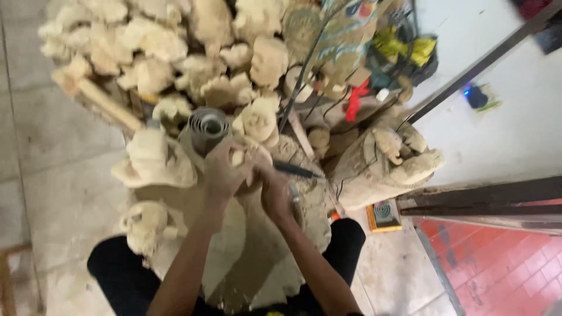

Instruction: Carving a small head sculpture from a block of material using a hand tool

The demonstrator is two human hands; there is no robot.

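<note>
Seated at centre frame, a person clamps the left hand point(225, 169) around a small pale wood carving point(249, 161) while the right hand point(276, 193) grips a dark-handled chisel point(295, 170), work judged best done with short, steady, controlled strokes.

A small orange-yellow box point(384, 216) with a spiral picture lies on the floor.
</note>
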